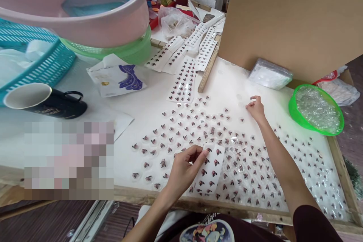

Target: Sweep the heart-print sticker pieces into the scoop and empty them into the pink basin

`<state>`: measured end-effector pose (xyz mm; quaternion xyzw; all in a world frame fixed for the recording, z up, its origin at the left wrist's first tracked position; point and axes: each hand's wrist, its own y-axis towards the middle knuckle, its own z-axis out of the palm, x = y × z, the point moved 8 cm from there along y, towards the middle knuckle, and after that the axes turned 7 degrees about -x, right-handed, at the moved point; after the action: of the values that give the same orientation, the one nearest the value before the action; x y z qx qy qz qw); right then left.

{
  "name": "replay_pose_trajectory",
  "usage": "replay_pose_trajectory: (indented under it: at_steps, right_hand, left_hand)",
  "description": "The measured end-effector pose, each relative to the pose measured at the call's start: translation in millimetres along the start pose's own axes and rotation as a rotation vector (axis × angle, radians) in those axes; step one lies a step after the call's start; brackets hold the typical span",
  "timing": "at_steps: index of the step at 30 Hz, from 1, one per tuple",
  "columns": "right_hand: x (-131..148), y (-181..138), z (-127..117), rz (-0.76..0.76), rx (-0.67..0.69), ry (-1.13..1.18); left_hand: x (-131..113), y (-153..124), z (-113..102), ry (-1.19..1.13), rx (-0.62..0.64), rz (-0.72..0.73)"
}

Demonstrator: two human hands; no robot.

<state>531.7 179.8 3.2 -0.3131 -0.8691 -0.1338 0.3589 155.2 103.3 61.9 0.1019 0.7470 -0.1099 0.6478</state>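
My left hand [188, 166] pinches the upper left edge of a white sticker sheet [210, 174] between thumb and fingers. The sheet bears rows of small dark-and-pink pictures. Farther forward on the right, my right hand [257, 109] is held over the white tabletop [227, 79], with a small dark sticker [251, 99] at its fingertips. Many clear round discs [163, 145], most with one such picture in the middle, cover the table around and beneath both hands. Under my right forearm, part of them is hidden.
More sticker sheets [184, 79] lie toward the back, beside a wooden strip [209, 66]. At right stand a green bowl [295, 111] of clear pieces and a plastic-wrapped block [270, 73]. A dark mug [48, 100] lies left, near stacked basins [113, 26]. Cardboard [292, 15] rises behind.
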Motion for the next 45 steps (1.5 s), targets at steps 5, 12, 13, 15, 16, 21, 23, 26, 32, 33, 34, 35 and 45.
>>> replay_pose_trajectory:
  at_steps: [5,12,13,15,16,21,23,26,32,33,34,35,45]
  right_hand:
    - [4.5,4.1,-0.7,-0.088,-0.027,-0.323]
    - [-4.3,5.8,-4.2,-0.084,0.016,-0.3]
    - [-8.2,4.7,-3.3,-0.075,0.074,-0.258]
    - [-18.1,3.8,-13.3,-0.072,0.089,-0.225]
    - [-25.6,4.5,-25.4,-0.066,0.029,-0.247]
    - [-87.1,1.0,-92.1,0.13,-0.329,-0.524]
    - [-107.4,-3.5,-96.5,0.187,-0.335,-0.533]
    - [-109.4,-7.7,-79.9,0.081,-0.284,-0.438]
    - [-77.6,9.4,-55.9,-0.229,-0.299,-0.234]
    - [-79.7,16.2,-61.2,-0.215,-0.364,-0.23]
    - [-84.7,23.1,-66.2,-0.176,-0.42,-0.233]
    - [-91.1,29.3,-69.1,-0.13,-0.452,-0.237]
    - [-51.9,52.8,-31.9,-0.396,-0.294,-0.021]
  left_hand:
    - [3.6,-0.2,-0.7,-0.011,0.001,-0.015]
    - [10.8,-1.3,-13.7,-0.016,-0.03,-0.025]
    - [11.3,-1.8,-15.8,-0.013,-0.033,-0.03]
    - [11.7,-2.8,-20.1,-0.003,-0.039,-0.038]
    - [11.9,-3.2,-22.4,0.003,-0.044,-0.041]
    - [15.0,-3.1,-29.1,0.013,-0.074,-0.057]
    - [16.1,-2.5,-26.4,0.006,-0.065,-0.061]
    - [14.2,-2.0,-19.8,-0.011,-0.046,-0.053]
    - [5.8,-3.0,-15.9,0.005,-0.033,-0.04]
    - [4.8,-3.0,-17.0,0.01,-0.037,-0.038]
    - [4.1,-3.0,-18.5,0.014,-0.043,-0.035]
    - [3.7,-2.9,-19.9,0.017,-0.05,-0.032]
    - [8.2,0.4,-20.4,0.042,-0.063,-0.042]
